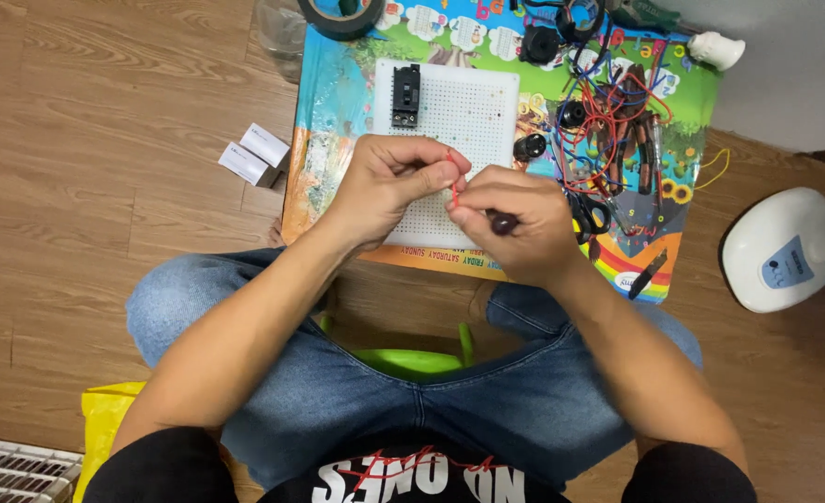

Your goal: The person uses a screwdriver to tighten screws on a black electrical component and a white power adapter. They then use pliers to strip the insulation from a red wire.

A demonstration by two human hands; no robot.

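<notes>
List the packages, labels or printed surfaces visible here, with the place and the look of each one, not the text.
Two small boxes: on the wooden floor, left of the mat; rectangular, white with grey.
Printed mat: under the white breadboard; rectangular, bright multicolour cartoon print.
Fan base label: at right, on the white fan base; rounded, pale blue.
Yellow bag: lower left; plain yellow.

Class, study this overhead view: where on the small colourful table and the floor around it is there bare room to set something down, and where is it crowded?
Free: the colourful table's left strip, between its edge and the white perforated board; the wood floor left of the two small white boxes. Crowded: the table's right side, under tangled wires and tools; the front, under both hands.
</notes>
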